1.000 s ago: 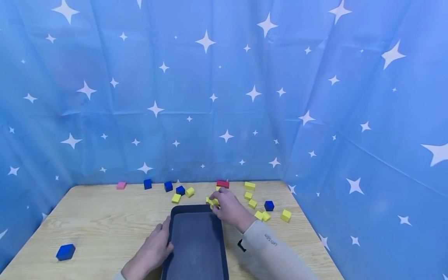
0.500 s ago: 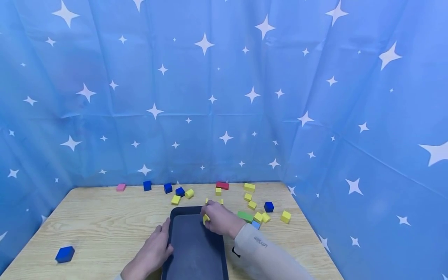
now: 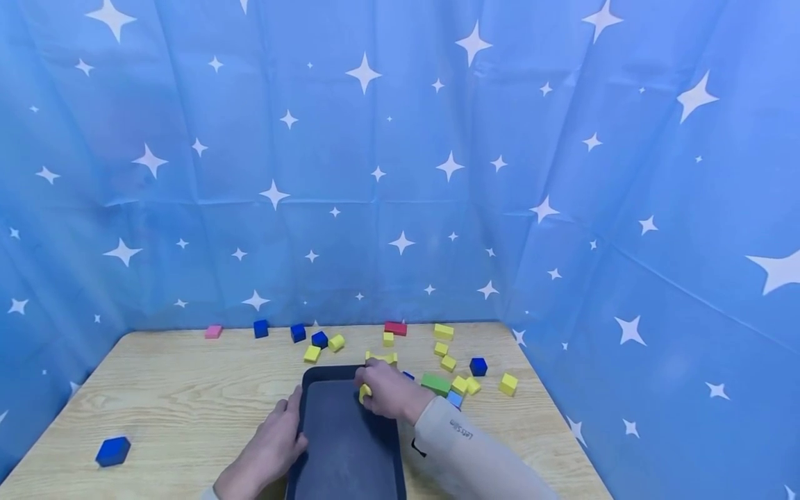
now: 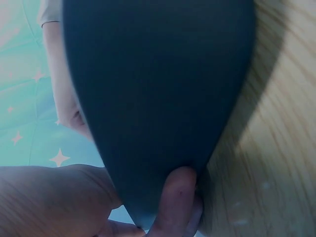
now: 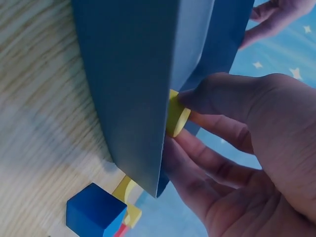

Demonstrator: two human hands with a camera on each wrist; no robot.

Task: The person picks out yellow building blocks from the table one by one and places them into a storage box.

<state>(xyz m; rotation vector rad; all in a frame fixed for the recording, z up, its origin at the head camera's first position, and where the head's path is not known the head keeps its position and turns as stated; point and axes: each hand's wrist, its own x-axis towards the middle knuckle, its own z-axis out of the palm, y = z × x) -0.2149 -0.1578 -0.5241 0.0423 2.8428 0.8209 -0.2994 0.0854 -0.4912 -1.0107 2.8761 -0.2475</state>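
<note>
Left hand [image 3: 273,439]: thumb and fingers clasp the left wall of a matte, dark grey, rectangular tray [image 3: 346,451].
Right hand [image 3: 389,390]: pinches a smooth, round-faced yellow block [image 5: 177,118] over the tray's far end; contact hidden.
Step, as judged: placing the block; next calls for loosening the pinch.
Tabletop [image 3: 187,403]: pale wood grain.

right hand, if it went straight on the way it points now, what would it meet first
Probably the far wall of the tray, though depth is unclear and the right hand might pass above it.
</note>
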